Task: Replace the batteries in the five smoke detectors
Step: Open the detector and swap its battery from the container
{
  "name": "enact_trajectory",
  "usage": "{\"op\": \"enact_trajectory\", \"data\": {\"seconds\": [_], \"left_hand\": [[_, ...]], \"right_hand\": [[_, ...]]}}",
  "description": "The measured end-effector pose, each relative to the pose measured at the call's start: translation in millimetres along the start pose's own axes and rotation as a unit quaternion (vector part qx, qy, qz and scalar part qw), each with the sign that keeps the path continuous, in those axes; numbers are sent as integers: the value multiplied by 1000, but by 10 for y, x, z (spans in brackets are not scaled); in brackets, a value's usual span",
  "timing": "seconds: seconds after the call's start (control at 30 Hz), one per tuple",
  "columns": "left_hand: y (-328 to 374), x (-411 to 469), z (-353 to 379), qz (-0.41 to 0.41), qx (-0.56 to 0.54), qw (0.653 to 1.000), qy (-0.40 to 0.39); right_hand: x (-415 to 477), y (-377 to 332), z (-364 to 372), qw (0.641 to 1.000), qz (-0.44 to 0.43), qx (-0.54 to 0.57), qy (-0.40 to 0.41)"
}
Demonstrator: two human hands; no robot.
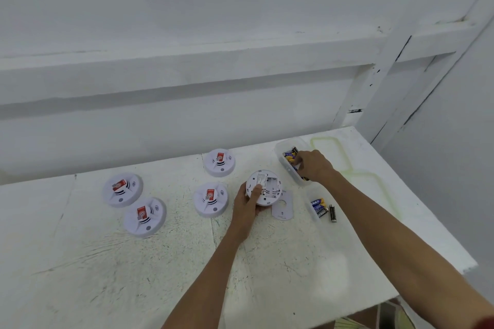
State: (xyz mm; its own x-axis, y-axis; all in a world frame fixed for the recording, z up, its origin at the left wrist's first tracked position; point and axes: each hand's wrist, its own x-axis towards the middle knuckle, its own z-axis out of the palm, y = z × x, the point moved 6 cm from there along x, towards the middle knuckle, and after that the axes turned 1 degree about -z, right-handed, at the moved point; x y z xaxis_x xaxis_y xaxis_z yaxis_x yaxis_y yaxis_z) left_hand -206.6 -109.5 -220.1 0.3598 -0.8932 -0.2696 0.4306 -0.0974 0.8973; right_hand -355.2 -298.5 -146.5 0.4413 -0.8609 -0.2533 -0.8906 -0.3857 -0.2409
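Observation:
My left hand [247, 201] grips a white smoke detector [266, 186] turned back side up, its battery bay showing, thumb across its back. My right hand [314, 164] reaches into a clear plastic box [287, 168] of batteries; its fingertips are among the batteries [290, 153] and I cannot tell whether they hold one. Several other detectors lie face up with red stickers: two at the left [122, 189] [145, 216], one in the middle [211, 199], one farther back [219, 162]. A detached mounting plate [283, 208] lies beside the held detector.
Three loose batteries [322, 208] lie on the white table [187, 262] in front of the box, one of them black [332, 213]. A white wall runs behind the table. The table's right edge slopes down near my right forearm.

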Motion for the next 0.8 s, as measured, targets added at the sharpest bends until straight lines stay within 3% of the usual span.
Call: {"op": "enact_trajectory", "data": {"seconds": [0.43, 0.6, 0.8], "left_hand": [[-7, 26, -6, -4, 12, 1000, 4], [-18, 31, -18, -7, 12, 1000, 4], [-7, 18, -15, -11, 2, 1000, 3]], "right_hand": [[-15, 33, 65, 1000, 7, -26, -1], [-33, -33, 109, 997, -35, -67, -32], [-42, -11, 3, 1000, -21, 12, -5]]}}
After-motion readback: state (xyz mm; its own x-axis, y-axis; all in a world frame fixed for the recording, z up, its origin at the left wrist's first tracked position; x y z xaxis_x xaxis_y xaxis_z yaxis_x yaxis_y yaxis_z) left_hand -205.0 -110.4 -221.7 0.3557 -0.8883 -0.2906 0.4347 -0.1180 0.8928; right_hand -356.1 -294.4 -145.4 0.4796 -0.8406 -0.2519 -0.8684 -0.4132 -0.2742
